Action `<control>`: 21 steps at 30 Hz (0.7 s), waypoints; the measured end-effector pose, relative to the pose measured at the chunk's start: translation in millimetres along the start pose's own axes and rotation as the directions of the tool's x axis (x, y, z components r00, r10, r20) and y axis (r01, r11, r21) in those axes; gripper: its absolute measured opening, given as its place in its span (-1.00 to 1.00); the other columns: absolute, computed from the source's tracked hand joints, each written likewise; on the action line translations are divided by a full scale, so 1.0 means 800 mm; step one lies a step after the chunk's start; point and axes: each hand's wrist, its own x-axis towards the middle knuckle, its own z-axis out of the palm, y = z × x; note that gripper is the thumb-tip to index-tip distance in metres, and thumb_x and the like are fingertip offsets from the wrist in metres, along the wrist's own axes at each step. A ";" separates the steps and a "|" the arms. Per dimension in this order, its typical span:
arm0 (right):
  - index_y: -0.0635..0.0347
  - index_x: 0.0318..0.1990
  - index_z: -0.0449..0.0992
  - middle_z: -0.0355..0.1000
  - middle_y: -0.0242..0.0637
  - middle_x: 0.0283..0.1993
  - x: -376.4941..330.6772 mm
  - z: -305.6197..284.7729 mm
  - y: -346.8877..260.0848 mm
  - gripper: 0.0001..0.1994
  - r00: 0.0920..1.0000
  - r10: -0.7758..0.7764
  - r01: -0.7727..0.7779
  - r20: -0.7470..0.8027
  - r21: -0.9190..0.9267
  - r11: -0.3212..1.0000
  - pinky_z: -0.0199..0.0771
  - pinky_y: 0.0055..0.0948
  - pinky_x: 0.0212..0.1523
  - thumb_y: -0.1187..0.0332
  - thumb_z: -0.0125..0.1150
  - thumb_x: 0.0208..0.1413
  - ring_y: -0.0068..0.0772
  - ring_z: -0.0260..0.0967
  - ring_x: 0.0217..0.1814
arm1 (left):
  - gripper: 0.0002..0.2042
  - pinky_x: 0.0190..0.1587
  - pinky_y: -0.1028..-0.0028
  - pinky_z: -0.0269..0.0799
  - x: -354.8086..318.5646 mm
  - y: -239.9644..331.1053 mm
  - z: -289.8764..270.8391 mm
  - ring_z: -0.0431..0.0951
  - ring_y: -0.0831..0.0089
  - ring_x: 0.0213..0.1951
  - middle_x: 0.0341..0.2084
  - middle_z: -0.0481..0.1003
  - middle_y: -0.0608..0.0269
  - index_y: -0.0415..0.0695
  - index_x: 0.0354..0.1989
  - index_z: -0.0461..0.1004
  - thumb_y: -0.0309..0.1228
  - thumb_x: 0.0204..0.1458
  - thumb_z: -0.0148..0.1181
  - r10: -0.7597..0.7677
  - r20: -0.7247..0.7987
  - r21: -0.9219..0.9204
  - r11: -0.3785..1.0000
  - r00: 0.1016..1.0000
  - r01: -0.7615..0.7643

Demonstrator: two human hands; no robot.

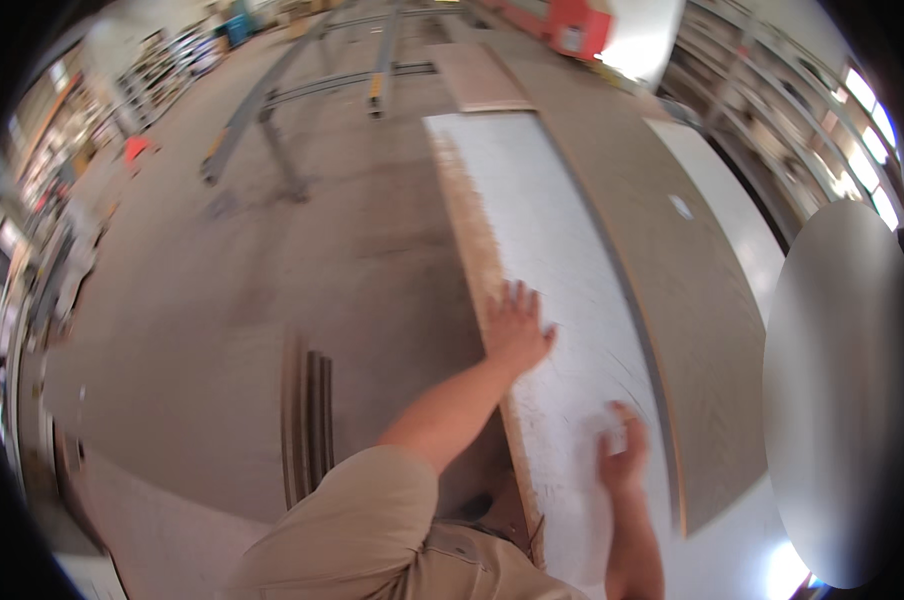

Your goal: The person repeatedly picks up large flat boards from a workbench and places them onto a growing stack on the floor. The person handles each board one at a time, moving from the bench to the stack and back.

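Note:
My left hand (517,332) rests palm down with its fingers spread on a long white board (562,240), close to its left edge. That edge shows a rough, tan wood strip (469,210). Farther right and nearer to me, my right hand (626,447) is over the same board. Its thumb and fingers are apart with nothing visible between them, though motion blurs them; I cannot tell whether it touches the surface. Along the board's right side lies a long brown wood-grain panel (662,240).
A pinkish-tan panel (480,78) lies beyond the white board. Metal frame rails (272,90) stand at the far left. Dark upright strips (317,420) are left of my arm. Shelving (762,90) lines the right, near a blurred grey oval shape (837,400).

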 end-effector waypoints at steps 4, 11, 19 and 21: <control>0.24 0.31 0.30 0.31 -0.01 0.31 0.144 -0.007 0.145 -0.50 0.961 0.264 -0.259 -0.079 0.062 0.964 0.18 -0.20 0.36 0.36 0.10 0.21 -0.03 0.23 0.37 | -0.31 0.43 -0.08 -0.15 0.004 0.000 -0.019 -0.08 -0.02 0.47 0.42 0.08 -0.05 -0.15 0.38 0.20 0.07 0.18 -0.04 -0.025 0.096 -0.020 0.999 0.995 0.027; 0.21 0.38 0.20 0.20 0.02 0.39 0.356 0.061 0.292 -0.46 0.977 0.212 -0.179 0.027 -0.435 0.882 0.06 -0.04 0.42 0.18 -0.02 0.32 0.07 0.06 0.47 | -0.33 0.43 -0.07 -0.19 -0.007 -0.007 -0.033 -0.12 -0.05 0.47 0.42 0.03 -0.11 -0.22 0.37 0.18 -0.01 0.18 -0.01 -0.018 0.090 -0.126 0.992 0.996 0.030; -0.08 0.47 0.05 -0.06 -0.21 0.55 0.301 0.046 0.276 -0.41 0.855 0.515 -0.384 -0.053 -0.733 0.561 -0.05 0.25 0.39 -0.04 -0.27 0.36 -0.02 -0.13 0.57 | -0.35 0.43 -0.06 -0.18 -0.008 -0.007 -0.024 -0.11 -0.01 0.47 0.41 0.05 -0.08 -0.22 0.35 0.20 -0.06 0.17 0.02 -0.035 0.084 -0.140 0.989 0.996 0.046; -0.06 0.47 0.04 -0.07 -0.21 0.55 0.266 0.028 0.263 -0.41 0.848 0.530 -0.353 0.002 -0.743 0.569 -0.08 0.22 0.42 -0.03 -0.27 0.36 -0.01 -0.17 0.58 | -0.36 0.43 -0.06 -0.18 -0.008 -0.008 -0.023 -0.09 0.01 0.47 0.41 0.07 -0.06 -0.21 0.35 0.21 -0.07 0.16 0.03 -0.032 0.067 -0.168 0.985 0.997 0.043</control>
